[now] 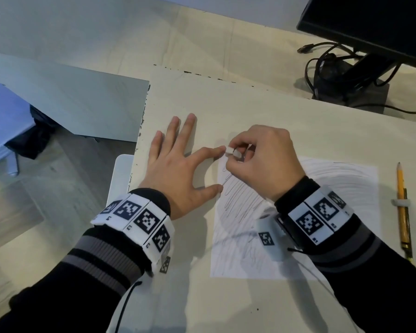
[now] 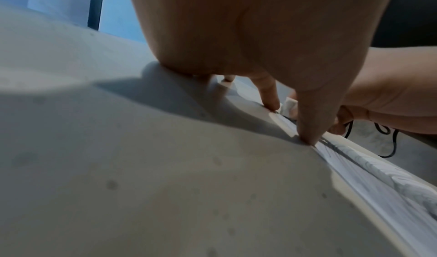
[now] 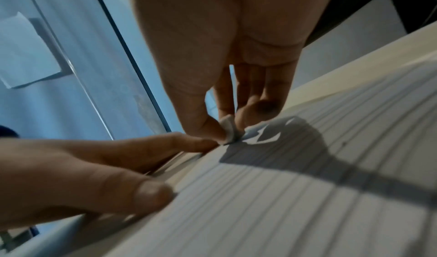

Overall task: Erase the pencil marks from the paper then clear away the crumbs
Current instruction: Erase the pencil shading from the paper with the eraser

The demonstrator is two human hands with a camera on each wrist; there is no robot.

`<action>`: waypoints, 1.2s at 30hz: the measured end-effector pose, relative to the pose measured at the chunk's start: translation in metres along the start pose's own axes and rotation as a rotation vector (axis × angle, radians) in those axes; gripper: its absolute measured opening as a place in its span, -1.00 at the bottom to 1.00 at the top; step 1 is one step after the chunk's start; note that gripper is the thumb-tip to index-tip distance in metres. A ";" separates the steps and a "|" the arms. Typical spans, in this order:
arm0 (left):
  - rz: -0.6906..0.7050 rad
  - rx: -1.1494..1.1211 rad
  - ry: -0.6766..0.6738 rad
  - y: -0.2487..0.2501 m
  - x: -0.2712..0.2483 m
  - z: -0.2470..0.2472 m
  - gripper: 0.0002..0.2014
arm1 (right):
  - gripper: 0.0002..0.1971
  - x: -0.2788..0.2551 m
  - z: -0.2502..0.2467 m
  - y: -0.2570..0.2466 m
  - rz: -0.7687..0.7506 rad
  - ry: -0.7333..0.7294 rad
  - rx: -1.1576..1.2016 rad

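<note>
A white sheet of paper [image 1: 327, 227] covered in grey pencil scribbles lies on the cream table [image 1: 274, 111]. My right hand [image 1: 262, 159] pinches a small white eraser [image 1: 232, 151] between thumb and fingers, its end down on the paper's far left corner [image 3: 254, 133]. The eraser [image 3: 229, 130] shows clearly in the right wrist view. My left hand [image 1: 178, 162] lies flat with fingers spread on the table just left of the sheet. Its index fingertip [image 2: 274, 104] and thumb tip [image 2: 307, 139] press on the paper's left edge.
A yellow pencil [image 1: 402, 207] lies beside a dark pen right of the paper. A black monitor [image 1: 370, 25] with its stand and tangled cables [image 1: 329, 66] occupies the far right. The table's left edge [image 1: 139, 135] drops to the floor, with a white chair [image 1: 119, 179] below.
</note>
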State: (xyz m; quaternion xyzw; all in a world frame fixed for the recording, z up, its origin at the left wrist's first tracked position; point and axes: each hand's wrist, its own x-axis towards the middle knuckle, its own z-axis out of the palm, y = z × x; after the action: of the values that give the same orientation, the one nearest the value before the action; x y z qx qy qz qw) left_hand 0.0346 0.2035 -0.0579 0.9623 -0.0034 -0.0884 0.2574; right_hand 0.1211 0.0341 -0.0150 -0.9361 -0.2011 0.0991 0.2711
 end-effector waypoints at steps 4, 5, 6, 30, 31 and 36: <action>0.001 0.021 -0.007 -0.001 0.000 0.000 -0.28 | -0.86 0.000 0.000 0.003 -0.076 0.004 -0.090; 0.002 0.029 -0.012 -0.001 -0.001 -0.001 -0.25 | -0.86 -0.001 0.000 0.004 -0.110 -0.016 -0.090; 0.003 0.035 -0.017 -0.001 -0.001 -0.001 -0.22 | -0.86 -0.002 0.001 0.003 -0.135 -0.038 -0.081; -0.022 0.043 -0.043 0.003 0.000 -0.003 -0.17 | -0.92 -0.003 -0.012 0.015 -0.312 -0.212 -0.073; -0.025 0.045 -0.043 0.003 0.000 -0.004 -0.17 | -0.92 -0.003 -0.012 0.015 -0.306 -0.200 -0.073; -0.020 0.030 -0.041 0.002 -0.001 -0.004 -0.17 | -0.91 -0.007 -0.011 0.013 -0.338 -0.273 -0.061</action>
State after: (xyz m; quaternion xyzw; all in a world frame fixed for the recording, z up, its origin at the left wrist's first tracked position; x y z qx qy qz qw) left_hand 0.0345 0.2038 -0.0531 0.9639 -0.0007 -0.1108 0.2420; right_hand 0.1223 0.0161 -0.0129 -0.8747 -0.3927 0.1720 0.2258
